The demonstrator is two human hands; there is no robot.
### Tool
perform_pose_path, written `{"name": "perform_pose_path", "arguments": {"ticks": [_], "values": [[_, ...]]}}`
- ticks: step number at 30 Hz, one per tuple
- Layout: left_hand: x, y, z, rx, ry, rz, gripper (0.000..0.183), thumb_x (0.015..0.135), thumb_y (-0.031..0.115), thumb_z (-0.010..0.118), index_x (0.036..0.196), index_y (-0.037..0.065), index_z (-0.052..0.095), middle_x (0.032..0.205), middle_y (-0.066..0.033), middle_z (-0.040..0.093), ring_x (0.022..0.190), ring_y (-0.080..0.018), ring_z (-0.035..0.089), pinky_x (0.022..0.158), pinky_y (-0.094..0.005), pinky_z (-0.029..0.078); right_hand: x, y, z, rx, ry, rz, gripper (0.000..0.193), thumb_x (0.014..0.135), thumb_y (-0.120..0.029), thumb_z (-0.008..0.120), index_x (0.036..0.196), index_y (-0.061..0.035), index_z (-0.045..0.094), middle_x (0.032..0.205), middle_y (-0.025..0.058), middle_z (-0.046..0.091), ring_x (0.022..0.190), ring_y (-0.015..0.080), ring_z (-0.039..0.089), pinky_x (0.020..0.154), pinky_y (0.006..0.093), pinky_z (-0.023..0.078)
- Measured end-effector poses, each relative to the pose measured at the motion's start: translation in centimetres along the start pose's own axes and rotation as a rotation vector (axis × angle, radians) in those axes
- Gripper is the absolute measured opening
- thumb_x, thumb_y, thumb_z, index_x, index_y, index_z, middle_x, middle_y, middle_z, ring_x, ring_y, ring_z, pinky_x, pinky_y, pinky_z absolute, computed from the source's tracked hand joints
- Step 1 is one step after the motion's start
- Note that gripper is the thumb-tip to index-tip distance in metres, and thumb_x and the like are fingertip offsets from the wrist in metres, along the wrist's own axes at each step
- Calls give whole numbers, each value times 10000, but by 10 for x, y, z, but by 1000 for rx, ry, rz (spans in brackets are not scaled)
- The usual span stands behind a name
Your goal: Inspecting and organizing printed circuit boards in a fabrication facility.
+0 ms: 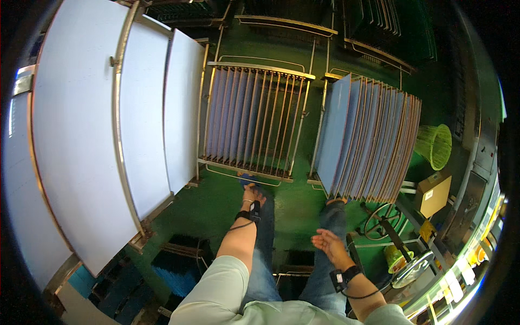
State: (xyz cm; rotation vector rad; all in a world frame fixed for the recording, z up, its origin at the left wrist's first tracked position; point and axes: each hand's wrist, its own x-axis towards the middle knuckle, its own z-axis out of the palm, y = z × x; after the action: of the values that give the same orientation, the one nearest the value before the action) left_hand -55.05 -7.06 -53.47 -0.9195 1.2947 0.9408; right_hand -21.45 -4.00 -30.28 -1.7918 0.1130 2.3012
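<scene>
My left hand hangs low in front of my leg, near the bottom edge of a metal rack that holds thin bluish panels on edge. Its fingers point away and are too small to make out clearly. My right hand is held in front of my right leg, fingers loosely stretched and nothing in them. Ahead of it stands a second rack, filled with pale blue panels with brown edges. Each wrist carries a black strapped device.
Large white-blue panels stand in metal frames at the left. To the right are a yellow-green mesh basket, a cardboard box, a handwheel and a long machine. Black-and-blue brush-like items lie behind on the left.
</scene>
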Motion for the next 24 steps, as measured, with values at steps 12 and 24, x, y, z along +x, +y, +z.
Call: {"name": "perform_pose_path", "arguments": {"ticks": [12,24], "values": [[-17,-52,132,129,214,71,669,842,640,315,533,52,399,496,-88,452,534,-219,492,664,-439,554,-41,51,-90,123,153,124,343,917,-227,500,1172,0,466,990,135,606,899,219,600,829,344,483],[-6,-44,83,-105,99,285,796,828,671,330,1245,-8,339,1214,-231,434,1129,-363,443,983,-494,364,-24,16,-44,27,-13,25,353,931,-249,479,1203,-25,471,1041,130,597,967,212,579,852,334,463]]}}
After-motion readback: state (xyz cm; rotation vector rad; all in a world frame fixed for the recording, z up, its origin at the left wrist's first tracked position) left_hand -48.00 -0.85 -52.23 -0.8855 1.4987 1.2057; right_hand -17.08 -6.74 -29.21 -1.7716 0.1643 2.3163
